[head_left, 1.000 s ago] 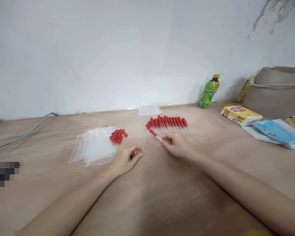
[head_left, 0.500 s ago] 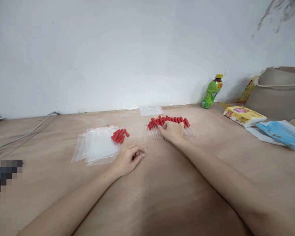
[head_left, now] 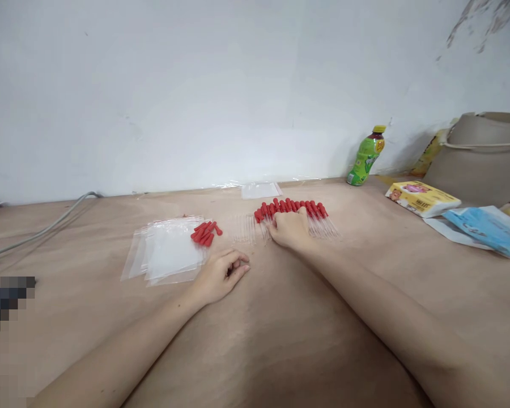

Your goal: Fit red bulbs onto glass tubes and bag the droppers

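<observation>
My right hand [head_left: 291,229] lies over a row of droppers [head_left: 327,222] with red rubber bulbs and thin clear tubes. Its fingers are curled down among the tubes, and whatever is between them is hidden. My left hand [head_left: 221,275] rests on its side on the table, loosely curled, a gap between thumb and fingers and nothing in it. Just beyond it is a small pile of loose red rubber bulbs [head_left: 204,233], partly on a stack of clear zip bags [head_left: 170,255]. Several bare clear tubes [head_left: 243,228] lie side by side between the pile and the droppers.
Brown paper-like covering [head_left: 255,340] spreads over the table. Against the wall lies another clear bag [head_left: 261,190]. To the right stand a green drink bottle [head_left: 366,157], a yellow tissue pack [head_left: 423,198], a blue packet [head_left: 491,229] and a beige bin-like container [head_left: 476,164]. A grey cable [head_left: 55,226] runs at left.
My right hand has shifted slightly left and towards me along the droppers, uncovering more tubes on its right. My left hand stays in place.
</observation>
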Available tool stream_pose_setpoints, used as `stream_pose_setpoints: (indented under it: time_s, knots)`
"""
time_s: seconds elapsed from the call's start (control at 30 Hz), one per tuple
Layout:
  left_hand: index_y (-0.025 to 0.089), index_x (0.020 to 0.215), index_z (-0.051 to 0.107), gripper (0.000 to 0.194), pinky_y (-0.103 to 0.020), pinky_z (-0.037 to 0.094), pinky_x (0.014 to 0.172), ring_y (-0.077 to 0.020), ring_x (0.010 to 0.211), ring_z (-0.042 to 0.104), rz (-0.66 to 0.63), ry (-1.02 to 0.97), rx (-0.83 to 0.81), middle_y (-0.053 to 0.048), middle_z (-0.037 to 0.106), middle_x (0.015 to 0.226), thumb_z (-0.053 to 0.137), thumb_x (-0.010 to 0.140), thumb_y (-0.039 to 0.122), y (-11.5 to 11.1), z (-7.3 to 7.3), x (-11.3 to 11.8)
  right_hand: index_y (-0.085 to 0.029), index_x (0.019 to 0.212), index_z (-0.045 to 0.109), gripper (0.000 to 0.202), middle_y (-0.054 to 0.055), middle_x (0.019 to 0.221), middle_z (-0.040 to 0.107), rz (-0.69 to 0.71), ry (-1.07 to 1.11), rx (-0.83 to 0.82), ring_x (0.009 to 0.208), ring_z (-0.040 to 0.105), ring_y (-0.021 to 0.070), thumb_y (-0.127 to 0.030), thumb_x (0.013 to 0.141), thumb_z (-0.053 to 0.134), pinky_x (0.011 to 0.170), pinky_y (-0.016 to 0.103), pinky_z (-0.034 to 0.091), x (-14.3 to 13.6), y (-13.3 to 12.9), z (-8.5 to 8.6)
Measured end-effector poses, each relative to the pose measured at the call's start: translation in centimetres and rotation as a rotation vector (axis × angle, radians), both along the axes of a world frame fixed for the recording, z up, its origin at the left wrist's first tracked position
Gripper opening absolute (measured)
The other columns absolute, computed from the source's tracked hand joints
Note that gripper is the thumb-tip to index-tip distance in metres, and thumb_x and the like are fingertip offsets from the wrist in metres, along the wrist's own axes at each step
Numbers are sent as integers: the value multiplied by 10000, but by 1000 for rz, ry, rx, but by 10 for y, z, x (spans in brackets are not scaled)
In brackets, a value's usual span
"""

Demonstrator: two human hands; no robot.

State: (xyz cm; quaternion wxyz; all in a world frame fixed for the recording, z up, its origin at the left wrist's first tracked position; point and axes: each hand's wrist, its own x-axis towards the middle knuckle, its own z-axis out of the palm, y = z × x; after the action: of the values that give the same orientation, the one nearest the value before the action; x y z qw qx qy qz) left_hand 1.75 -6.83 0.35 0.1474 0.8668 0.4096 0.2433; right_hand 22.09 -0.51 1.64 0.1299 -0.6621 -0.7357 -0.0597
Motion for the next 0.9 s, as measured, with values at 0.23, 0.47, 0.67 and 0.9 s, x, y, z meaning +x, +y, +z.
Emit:
stream_pose_setpoints:
  time_s: [0.23,0.47,0.67,0.9]
  knots:
    - [173,880,592,162,-235,393,593,-112,619,474,2,2,3,2,514,679,474,824,269,0,0,0,-167,748,616,402,83,759,654,-135,182,-34,735,581,212,-389,847,296,772,377,235,1,7,0]
    - [171,883,590,161,-236,392,589,-113,618,474,-9,-5,-2,-1,519,685,473,826,264,1,0,0,-156,739,643,365,104,762,657,-206,216,-33,756,587,220,-364,812,352,785,391,244,-6,20,2]
    - [169,878,593,160,-231,390,592,-113,625,477,-1,-3,-1,-1,516,687,474,826,263,-1,2,1,-179,689,639,301,75,739,656,-190,236,-21,739,581,211,-371,771,424,784,385,232,-5,17,1]
    - [176,889,591,177,-236,388,586,-115,615,478,8,7,-1,1,521,686,472,825,289,1,-1,-1,-190,686,630,289,56,710,657,-17,205,-8,718,575,190,-384,773,434,800,389,209,-27,4,4]
